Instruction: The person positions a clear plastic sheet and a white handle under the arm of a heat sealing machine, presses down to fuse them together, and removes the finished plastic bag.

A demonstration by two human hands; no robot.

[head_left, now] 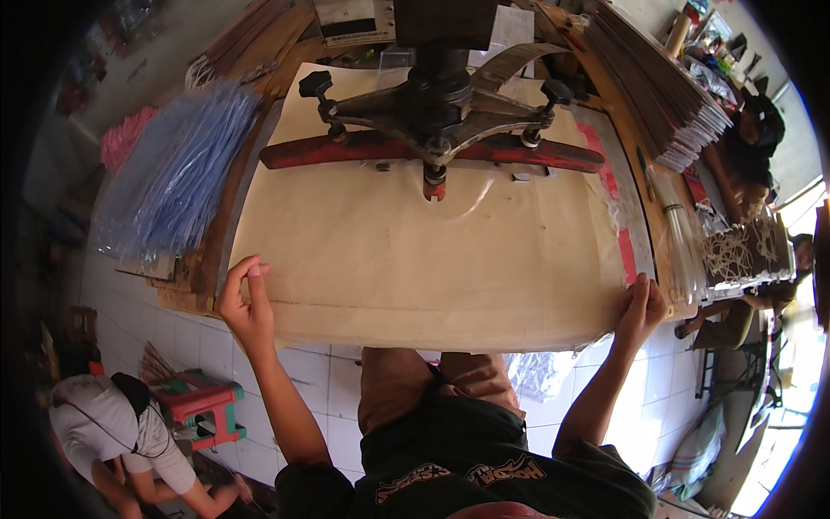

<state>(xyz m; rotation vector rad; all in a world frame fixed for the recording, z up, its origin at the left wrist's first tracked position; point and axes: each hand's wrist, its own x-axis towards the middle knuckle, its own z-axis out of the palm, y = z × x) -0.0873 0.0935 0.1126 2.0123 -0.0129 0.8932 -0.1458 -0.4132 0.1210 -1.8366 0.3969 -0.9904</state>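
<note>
Cannot see the upper part of the press (439, 91), cut off by the top edge, nor the far middle of the tan sheet (415, 251), hidden beneath its arms and red bar (376, 147). Can follow only part of a co-worker (130, 424) at lower left, bent over with face hidden, and of another person (752, 130) at far right, dim near the black fisheye rim. Can catch just a piece of the clear bag (540, 372) on the floor, partly covered by the sheet's near edge. Turning to writing, can spot pale lettering in two slanted blocks across the dark shirt (467, 432), and print on a box (354, 17) at the top, too small to read. Find the sheet spread flat in front of the body, passing under the press, between blue sleeves (177, 169) at left and stacked boards (661, 82) at right. Find the left hand (248, 298) at its near left corner, fingers curled, thumb close to the index finger; the right hand (641, 307) at the near right corner, below a red strip (627, 253), thumb against bent fingers. Cannot tell, for either, between fully closed and pinching something thin.
</note>
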